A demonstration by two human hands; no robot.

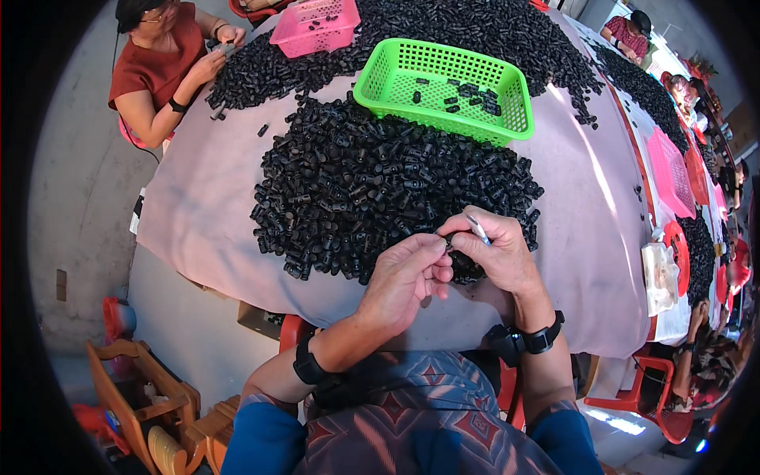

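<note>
Between your hands, a small black plastic part (448, 241) is pinched by your left hand (404, 277); your right hand (495, 253) grips a thin blade (478, 229) against it. Beyond them a heap of black parts (380, 186) covers the tabletop (586, 237), a green basket (445, 89) behind.

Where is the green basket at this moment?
In the head view, the green basket sits on the table's far side, right of centre, behind the large heap of black parts and right of the pink basket.
</note>
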